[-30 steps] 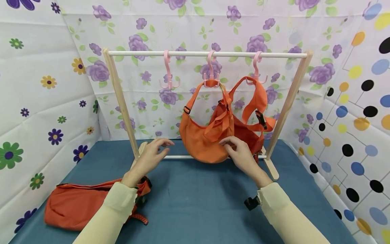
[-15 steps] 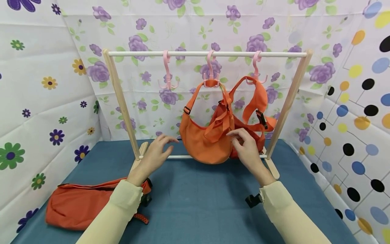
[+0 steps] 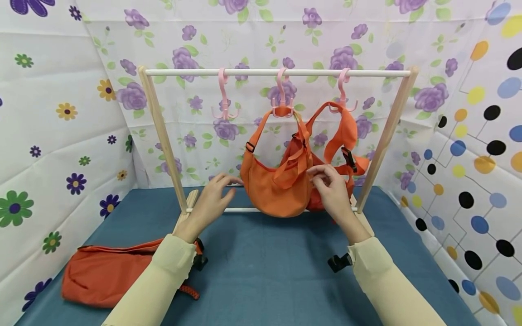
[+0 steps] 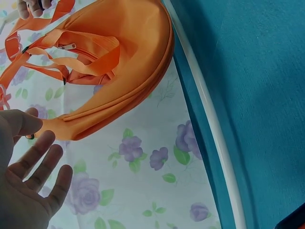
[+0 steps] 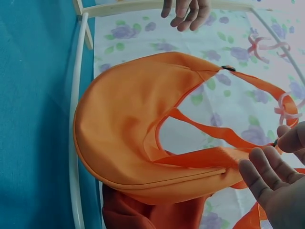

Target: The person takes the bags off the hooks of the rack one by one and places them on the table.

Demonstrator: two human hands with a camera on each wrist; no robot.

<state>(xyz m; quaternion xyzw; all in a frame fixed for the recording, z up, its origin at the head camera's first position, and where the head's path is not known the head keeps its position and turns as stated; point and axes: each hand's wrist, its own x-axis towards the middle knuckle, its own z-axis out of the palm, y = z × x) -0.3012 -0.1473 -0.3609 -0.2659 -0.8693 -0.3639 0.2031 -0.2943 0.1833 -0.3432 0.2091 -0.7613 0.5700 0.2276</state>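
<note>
An orange crescent-shaped shoulder bag [image 3: 277, 192] hangs by its strap from the middle pink hook [image 3: 281, 86] on a white rail. At its left edge is my left hand [image 3: 212, 199], fingers loosely bent; in the left wrist view the thumb and fingers are spread beside the bag's strap end. My right hand [image 3: 331, 192] is at the bag's right edge, its fingertips near or touching the side. Thumb and fingers stay apart in the right wrist view. A darker red-orange bag [image 3: 317, 201] hangs from the right hook [image 3: 342, 88], partly hidden behind the first bag and my right hand.
The wooden-legged rack [image 3: 159, 136] stands on a blue-covered table [image 3: 261, 271]. A third pink hook [image 3: 224, 93] hangs at the left with nothing on it. A red-orange bag [image 3: 106, 274] lies at the front left, partly covered by my left sleeve. Patterned cloth surrounds the table.
My left hand has moved right and up toward the bag's left edge. My right hand has shifted right and up from the bag's front to its right edge. The bag has barely moved.
</note>
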